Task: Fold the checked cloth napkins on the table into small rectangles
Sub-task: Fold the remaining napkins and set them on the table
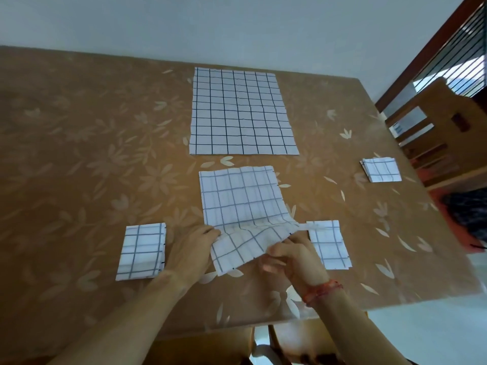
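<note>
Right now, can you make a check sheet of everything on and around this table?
Surface: brown flowered table, flat.
Job's things: open napkin spread at far side; half-done napkin, near edge lifted; folded napkin at left; folded napkin at right; folded stack near right edge.
Clutter: nothing seen.
Grips: left hand holds the half-done napkin's near-left edge; right hand pinches its near-right corner; red thread band on that wrist.
Cables: nothing seen.
Surroundings: pale wall; wooden chair at right.

Matt checked cloth napkins (243, 201) on a glossy floral-print table cover (79, 154).
</note>
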`<state>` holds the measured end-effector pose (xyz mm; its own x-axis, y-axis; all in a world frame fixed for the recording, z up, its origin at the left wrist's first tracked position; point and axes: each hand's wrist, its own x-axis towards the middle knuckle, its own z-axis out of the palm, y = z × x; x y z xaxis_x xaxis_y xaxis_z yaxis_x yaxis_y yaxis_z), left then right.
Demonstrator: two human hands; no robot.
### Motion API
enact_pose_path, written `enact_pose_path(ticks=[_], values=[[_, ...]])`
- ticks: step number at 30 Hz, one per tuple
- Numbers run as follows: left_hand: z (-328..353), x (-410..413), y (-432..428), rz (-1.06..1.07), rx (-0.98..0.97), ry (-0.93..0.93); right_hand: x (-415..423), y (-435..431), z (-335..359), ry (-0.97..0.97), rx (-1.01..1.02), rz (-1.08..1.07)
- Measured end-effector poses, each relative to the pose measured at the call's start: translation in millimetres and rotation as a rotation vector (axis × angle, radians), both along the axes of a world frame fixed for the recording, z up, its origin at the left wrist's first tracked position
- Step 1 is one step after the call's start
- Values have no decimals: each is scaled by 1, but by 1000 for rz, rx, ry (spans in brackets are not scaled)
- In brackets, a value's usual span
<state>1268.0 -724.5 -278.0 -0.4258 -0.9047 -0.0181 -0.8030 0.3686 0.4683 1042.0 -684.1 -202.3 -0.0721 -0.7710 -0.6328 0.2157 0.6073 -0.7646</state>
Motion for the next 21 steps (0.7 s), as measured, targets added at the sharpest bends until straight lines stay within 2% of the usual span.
enact_pose_path(ticks=[2, 3, 5, 6, 8, 10, 12, 14, 17, 19, 21], values=[[2, 0, -1, 20, -27, 53, -27, 7, -27, 298, 129, 74], [1, 1, -1, 29, -37, 72, -36, 10, -38, 416, 262, 117], [0, 4, 0, 22, -45, 101, -45, 14, -45, 505, 463, 251], [0, 5, 0, 14, -44, 108, -45, 16, -36, 555, 591, 401], [3, 7, 0, 9, -63, 98, -47, 12, -15, 726, 684, 531], [7, 7, 0, 15, -87, 92, -46, 2, -10, 826, 599, 466], [8, 7, -1, 32, -94, 85, -46, -3, -10, 988, 617, 614], [8, 8, -3, 68, -58, 84, -45, -6, -1, 1017, 639, 797], [5, 7, -7, 181, 25, 174, -49, -27, 6, 1098, 654, 872], [1, 7, -12, 238, 55, 187, -52, -30, 5, 1097, 558, 787], [-1, 6, -18, 267, 73, 144, -44, -40, -2, 1050, 458, 604]])
